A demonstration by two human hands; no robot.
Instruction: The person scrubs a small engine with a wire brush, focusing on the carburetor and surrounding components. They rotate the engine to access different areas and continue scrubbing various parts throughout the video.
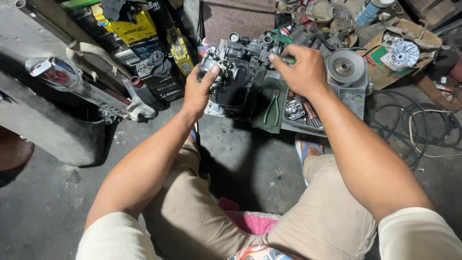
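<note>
The carburettor (226, 72), a grimy metal body with small fittings, is held above a shallow metal tray (358, 103) on the floor, between the person's knees. The left hand (198, 91) wraps its near side, thumb pressed on top. The right hand (301, 72) closes its grip round a green-handled screwdriver (284, 43) set across the upper fittings.

If the tool slips off its seat, the tip could likely jab the left thumb or gouge a soft fitting; greasy metal makes that easier. A loosened small part could drop into the tray's clutter or onto the dark floor and be hard to find.

Room is tight: pliers (273, 103) lie just below, a pulley disc (345, 66) just beside the right wrist, yellow boxes (130, 29) to the left and coiled cables (414, 125) to the right. Open floor lies toward the person.
</note>
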